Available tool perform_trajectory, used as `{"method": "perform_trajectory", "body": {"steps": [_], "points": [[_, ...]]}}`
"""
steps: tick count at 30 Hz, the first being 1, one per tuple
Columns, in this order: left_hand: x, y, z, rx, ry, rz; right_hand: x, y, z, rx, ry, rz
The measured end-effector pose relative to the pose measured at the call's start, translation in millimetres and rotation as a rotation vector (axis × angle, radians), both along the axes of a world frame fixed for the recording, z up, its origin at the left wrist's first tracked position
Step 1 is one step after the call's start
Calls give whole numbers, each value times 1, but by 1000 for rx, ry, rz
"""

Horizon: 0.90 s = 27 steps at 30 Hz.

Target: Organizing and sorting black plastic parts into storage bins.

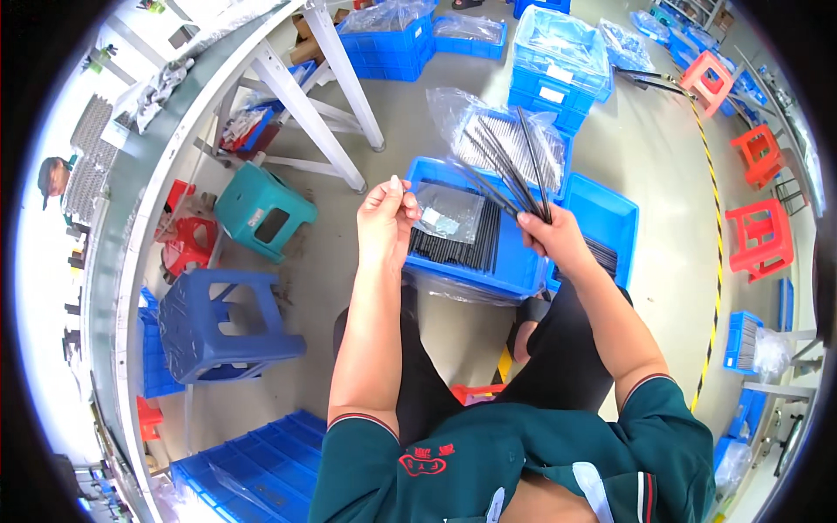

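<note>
My right hand (556, 240) is closed round the lower ends of a bundle of thin black rods (497, 161). The rods fan out up and to the left. My left hand (385, 218) is raised by the bin's left side, thumb and fingers pinched together; what they hold, if anything, is too small to make out. Below both hands is a blue plastic bin (527, 266) with more black rods (462, 253) laid side by side. A clear plastic bag (451, 215) with a white label lies on top of them.
Beyond the bin, a blue crate holds pale thin rods (514, 148) under clear film. Another blue bin (610, 209) stands to the right. On my left are a blue stool (218, 322), a green stool (261, 209) and a long workbench (131, 200). Red stools (758, 240) line the right.
</note>
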<state>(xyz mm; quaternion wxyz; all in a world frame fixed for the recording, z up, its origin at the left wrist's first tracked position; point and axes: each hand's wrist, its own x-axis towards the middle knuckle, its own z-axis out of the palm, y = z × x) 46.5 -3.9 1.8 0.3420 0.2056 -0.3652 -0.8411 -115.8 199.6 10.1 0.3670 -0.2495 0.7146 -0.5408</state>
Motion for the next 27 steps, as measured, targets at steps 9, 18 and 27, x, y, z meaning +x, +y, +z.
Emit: {"method": "perform_trajectory", "body": {"steps": [9,18,27], "points": [[-1,10,1,207,154,-200,6,5,8,84,82,173],[7,2,3,277,133,-478,-6,11,-4,10,608,201],[4,16,9,-356,-173,-4,-4,3,10,96,150,147]]}}
